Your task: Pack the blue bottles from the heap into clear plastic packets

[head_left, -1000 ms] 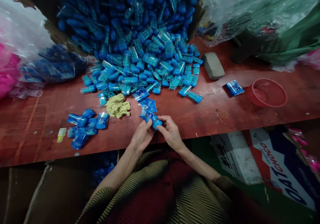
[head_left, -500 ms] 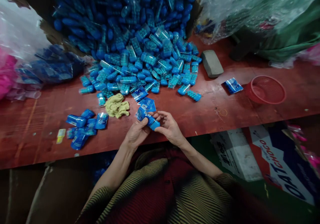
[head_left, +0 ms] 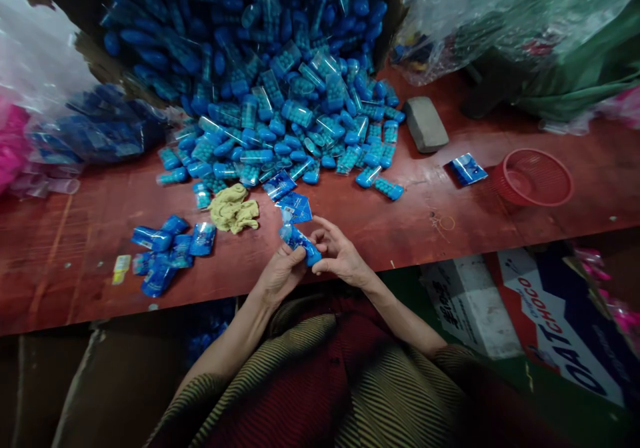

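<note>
Between my hands is a blue capsule-shaped bottle (head_left: 305, 245) in a printed wrapper, with clear film at its upper left end. My left hand (head_left: 283, 271) grips it from the left, thumb along its side. My right hand (head_left: 343, 255) holds its lower right end between thumb and curled fingers, while the index finger stretches past it. Flat blue printed sleeves (head_left: 296, 207) lie just beyond the bottle. A crumpled yellow-green cloth (head_left: 234, 209) rests to their left. On the left, several wrapped blue bottles (head_left: 163, 251) form a small heap.
A large pile of clear and blue bottles with small beads (head_left: 295, 121) spills onto the red table (head_left: 400, 228). To the right are a grey block (head_left: 426, 125), a blue packet (head_left: 467, 169) and a red basket (head_left: 533, 178). A small yellow-labelled piece (head_left: 121, 269) lies left.
The bottle has turned slightly in my hands, and both hands have shifted a little. My right index finger is more extended. The loose things on the table stay put.
</note>
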Demonstrator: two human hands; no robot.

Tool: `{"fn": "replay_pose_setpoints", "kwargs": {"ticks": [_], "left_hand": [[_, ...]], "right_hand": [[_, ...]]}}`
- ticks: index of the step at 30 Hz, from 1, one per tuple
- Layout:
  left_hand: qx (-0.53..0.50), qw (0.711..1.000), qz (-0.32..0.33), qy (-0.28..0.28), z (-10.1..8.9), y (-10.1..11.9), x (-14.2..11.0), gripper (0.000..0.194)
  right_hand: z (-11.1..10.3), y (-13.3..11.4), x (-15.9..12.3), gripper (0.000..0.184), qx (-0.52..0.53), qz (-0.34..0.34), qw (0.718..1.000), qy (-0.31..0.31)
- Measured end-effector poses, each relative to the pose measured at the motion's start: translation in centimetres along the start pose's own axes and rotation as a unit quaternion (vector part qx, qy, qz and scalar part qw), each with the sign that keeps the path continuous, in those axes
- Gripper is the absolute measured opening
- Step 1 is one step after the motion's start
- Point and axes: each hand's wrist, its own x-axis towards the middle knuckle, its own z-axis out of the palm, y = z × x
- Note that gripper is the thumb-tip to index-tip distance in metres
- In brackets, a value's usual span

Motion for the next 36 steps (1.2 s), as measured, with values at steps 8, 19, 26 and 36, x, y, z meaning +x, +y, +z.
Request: {"fn": "replay_pose_setpoints", "kwargs": {"ticks": [8,19,26,36], "left_hand": [[-0.028,0.999,-0.014,0.015,1.2,-1.2,-0.8,0.037],[0.01,1.0,-0.009,0.01,0.7,0.4,-1.1,0.042],[0.05,0.995,0.046,0.072,1.5,-0.6,-0.8,0.032],[0.015,0.999,-0.014,0.026,1.2,-0.3,-1.3,0.033]], "right_hand": [[-0.7,-0.2,0.0,0.077,0.035,0.063,0.997,-0.038],[-0.4,-0.3,0.2,0.078,0.034,0.073,0.994,-0.07],[-0.3,1.0,0.4,0.08,0.049,0.063,0.996,-0.038],[-0.8,1.0,0.1,0.079,0.039,0.078,0.996,-0.014]]}}
